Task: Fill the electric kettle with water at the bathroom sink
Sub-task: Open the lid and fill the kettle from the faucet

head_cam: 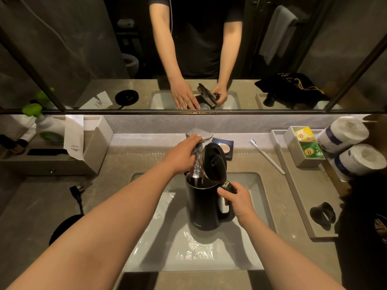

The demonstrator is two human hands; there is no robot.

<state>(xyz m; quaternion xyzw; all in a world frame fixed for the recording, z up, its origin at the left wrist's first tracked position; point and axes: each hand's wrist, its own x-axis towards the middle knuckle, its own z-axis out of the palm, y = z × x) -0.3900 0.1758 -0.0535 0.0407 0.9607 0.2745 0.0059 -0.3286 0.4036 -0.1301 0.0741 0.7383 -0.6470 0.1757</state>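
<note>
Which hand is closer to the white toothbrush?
Right. The right hand grips the kettle handle, on the toothbrush's side of the sink. The left hand rests on the faucet, beyond the open lid.

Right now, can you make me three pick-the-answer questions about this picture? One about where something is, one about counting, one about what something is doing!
1. Where is the toothbrush?
A. Inside the sink
B. On the counter right of the soap dish
C. In the kettle

2. How many toilet paper rolls are at the right?
A. Two
B. Four
C. None

3. What is the kettle lid doing?
A. Shut tight
B. Lying in the sink
C. Standing open

Answers:
1. B: the toothbrush lies on the counter, right of the soap dish.
2. A: two wrapped rolls are stacked beside the tea bag box.
3. C: the lid is tipped up while water runs from the faucet into the kettle, which the right hand holds over the sink; the left hand is at the faucet.
</note>
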